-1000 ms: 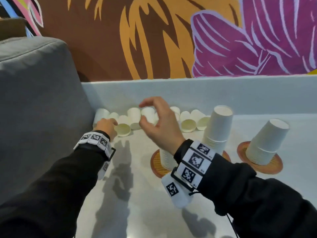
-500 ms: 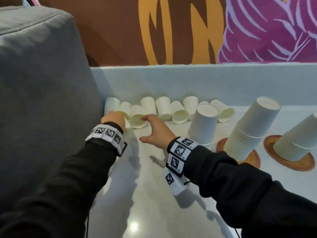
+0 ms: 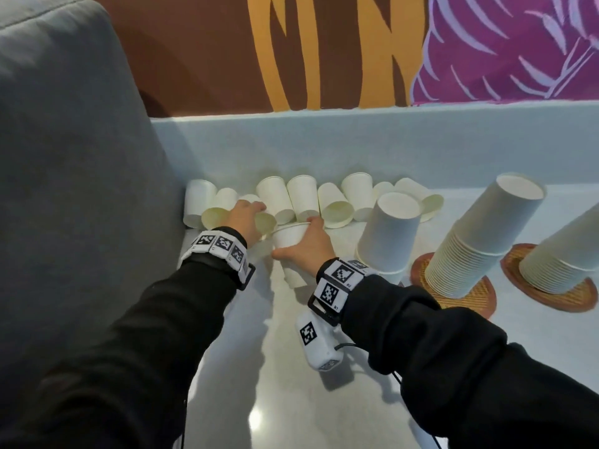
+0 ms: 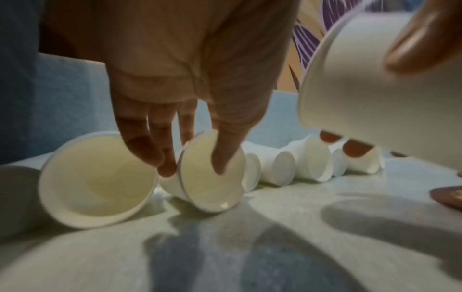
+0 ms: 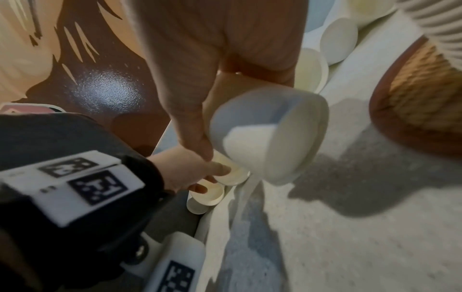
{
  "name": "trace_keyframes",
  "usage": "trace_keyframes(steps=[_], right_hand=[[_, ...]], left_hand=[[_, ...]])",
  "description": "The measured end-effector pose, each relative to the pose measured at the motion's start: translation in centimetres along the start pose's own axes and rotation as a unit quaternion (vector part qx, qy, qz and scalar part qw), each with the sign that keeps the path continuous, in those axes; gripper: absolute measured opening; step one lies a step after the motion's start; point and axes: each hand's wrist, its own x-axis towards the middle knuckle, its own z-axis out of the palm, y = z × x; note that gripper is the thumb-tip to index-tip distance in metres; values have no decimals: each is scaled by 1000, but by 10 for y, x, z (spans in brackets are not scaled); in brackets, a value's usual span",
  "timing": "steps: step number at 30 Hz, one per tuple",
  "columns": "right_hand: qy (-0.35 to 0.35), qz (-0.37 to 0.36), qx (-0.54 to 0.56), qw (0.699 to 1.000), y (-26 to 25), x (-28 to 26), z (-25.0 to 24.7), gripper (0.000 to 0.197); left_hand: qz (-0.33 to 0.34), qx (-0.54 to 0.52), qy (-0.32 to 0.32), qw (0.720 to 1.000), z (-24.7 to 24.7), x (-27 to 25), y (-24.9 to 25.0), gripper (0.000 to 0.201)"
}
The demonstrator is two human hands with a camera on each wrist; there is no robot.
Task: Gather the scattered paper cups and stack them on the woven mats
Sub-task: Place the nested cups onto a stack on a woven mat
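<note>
Several white paper cups (image 3: 334, 205) lie on their sides in a row along the back wall. My left hand (image 3: 249, 215) reaches into the left end of the row. It pinches the rim of a lying cup (image 4: 212, 173), thumb inside the mouth and fingers outside. My right hand (image 3: 308, 247) grips another paper cup (image 3: 288, 238) lifted off the counter, its mouth turned to the left (image 5: 270, 134). Three upside-down cup stacks (image 3: 389, 231) (image 3: 486, 234) (image 3: 564, 254) stand on round woven mats (image 3: 460, 293) to the right.
A grey cushion (image 3: 81, 189) borders the counter on the left, right beside the leftmost cup (image 3: 197, 202). A low pale wall (image 3: 324, 147) runs behind the cups. The pale counter (image 3: 275, 367) stretches toward me between my arms.
My right hand has taken a cup from the row and lifted it toward me. My left hand has shifted right onto another lying cup. My head has moved closer.
</note>
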Motion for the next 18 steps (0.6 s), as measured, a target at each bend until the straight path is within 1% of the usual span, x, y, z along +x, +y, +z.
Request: trace_keyframes(steps=[1,2,4,7,8,9,11,13,15,17,18], right_hand=[[-9,1,-1,1000,2,0,-2,88],[-17,-2,-4,1000,3,0,-4,87],[-34,-14,-22,999,5,0,-8,81],[-45,-26,-54,997,3,-2,-10,76],[-43,-30,-64,997,2,-2,-9,76],[-42,-37,-73,996,0,-4,-9,75],[-34,-53,-74,995,-5,-7,-9,71],[-28,-63,-66,995,-9,-12,-10,69],[-37,-66,-84,994,-14,-16,-10,69],[-43,-76,-89,992,-21,-21,-13,70],[-42,-94,-78,992,-26,-25,-15,71]], left_hand=[[-1,-6,2,1000,4,2,0,55],[-3,-18,21,1000,6,5,-1,54],[-26,-37,85,995,3,8,-4,51],[-84,-86,180,976,-15,-1,-2,48],[-97,-119,200,968,-24,-4,0,49],[-110,-153,203,961,-33,-8,1,48],[-115,-203,202,951,-48,-13,4,40],[-113,-239,184,947,-61,-21,10,34],[-107,-242,134,955,-71,-31,17,37],[-78,-192,55,977,-80,-42,27,38],[-64,-161,13,985,-83,-48,32,37]])
